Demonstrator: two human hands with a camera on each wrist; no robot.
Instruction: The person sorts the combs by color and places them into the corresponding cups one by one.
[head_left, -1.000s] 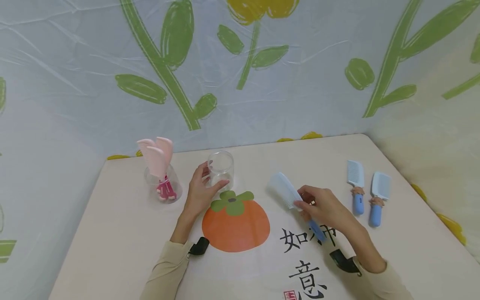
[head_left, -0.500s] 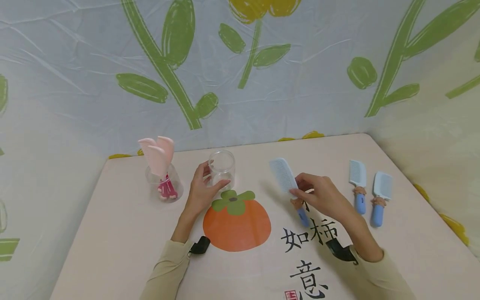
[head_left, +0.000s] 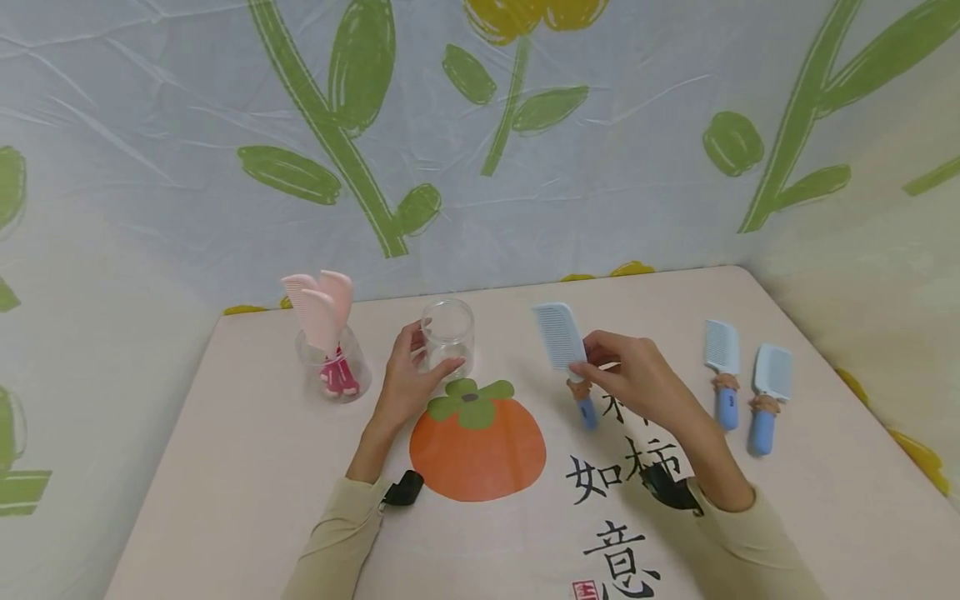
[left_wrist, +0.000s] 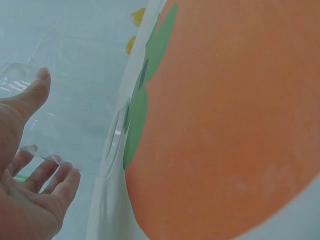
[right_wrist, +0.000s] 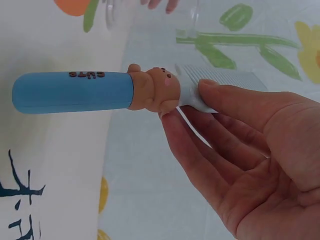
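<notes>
My left hand (head_left: pixel 405 387) holds an upright clear jar (head_left: pixel 448 327) near the back of the table. Nothing shows inside the jar. Thumb and fingers lie on opposite sides of its wall, as the left wrist view also shows. To the right, my right hand (head_left: pixel 641 379) pinches a light-blue comb (head_left: pixel 558 340) where the toothed head meets the handle. The comb is raised above the table, teeth end up and handle down. In the right wrist view, a brown bear figure (right_wrist: pixel 156 90) joins the comb's blue handle (right_wrist: pixel 75 92) to its head.
Several pink combs (head_left: pixel 322 321) stand in another clear jar (head_left: pixel 362 379) at the back left. Two more blue combs, one (head_left: pixel 722 348) beside the other (head_left: pixel 773 373), lie at the right. An orange persimmon print (head_left: pixel 477 454) and black characters mark the tabletop.
My right hand has carried the blue comb up and away from me, a little leftward, turning it more upright. The left hand has stayed on the jar.
</notes>
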